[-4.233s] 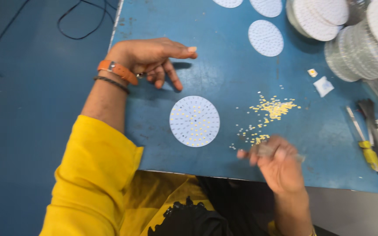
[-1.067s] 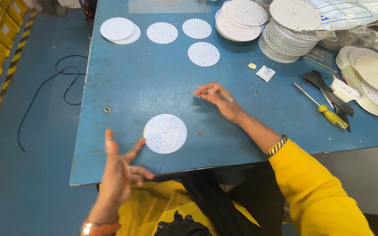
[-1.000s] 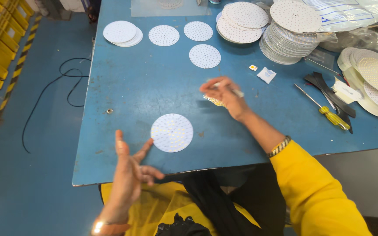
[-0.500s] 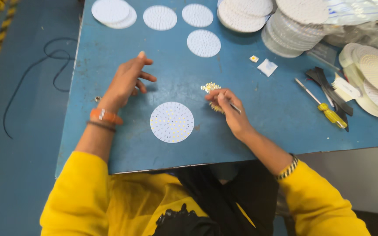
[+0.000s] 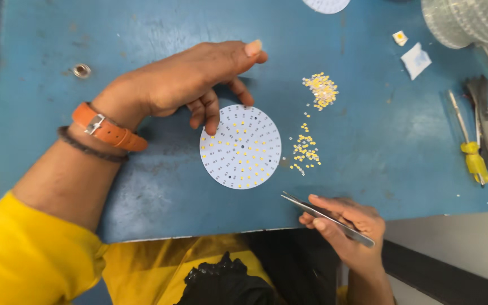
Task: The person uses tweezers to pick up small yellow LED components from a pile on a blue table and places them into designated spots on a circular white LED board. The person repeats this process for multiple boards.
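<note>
I see left hand (image 5: 190, 82) fingertips pressing disc (image 5: 240, 146) | right hand (image 5: 345, 226) pinching tweezers (image 5: 326, 217) below disc | disc partly filled, chips (image 5: 306, 149) right of disc left

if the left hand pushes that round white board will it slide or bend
The round white board looks thin, flat and rigid, so it would probably slide on the smooth blue table rather than bend. The left hand fingers rest on its edge. Its small yellow parts might shift if jolted.

Loose chips (image 5: 305, 151) beside board (image 5: 240, 146)
</note>
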